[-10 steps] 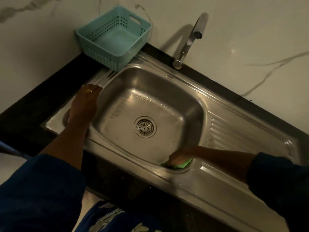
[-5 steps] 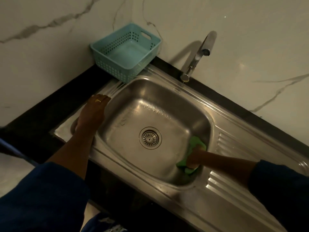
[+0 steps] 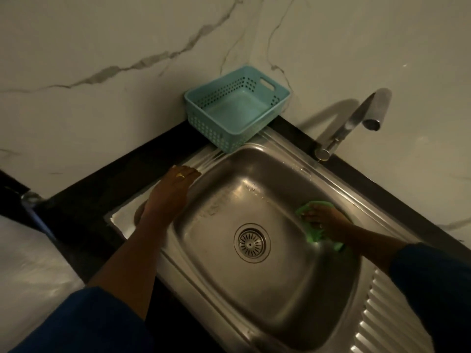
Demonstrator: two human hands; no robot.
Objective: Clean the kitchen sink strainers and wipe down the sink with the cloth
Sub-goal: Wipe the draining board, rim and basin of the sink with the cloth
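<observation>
Bright green cloth (image 3: 315,237) on the silver-grey sink (image 3: 267,296); strainer (image 3: 251,242) with radial slots. Far side: turquoise basket (image 3: 224,131) dotted with holes, white wall (image 3: 127,47) veined grey, black countertop (image 3: 102,184). Near: dark blue sleeves (image 3: 76,324).

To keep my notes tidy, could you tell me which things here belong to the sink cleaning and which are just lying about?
In use: green cloth, right hand holding it, sink, strainer, left hand resting on the rim.
Lying about: teal basket, tap.
</observation>
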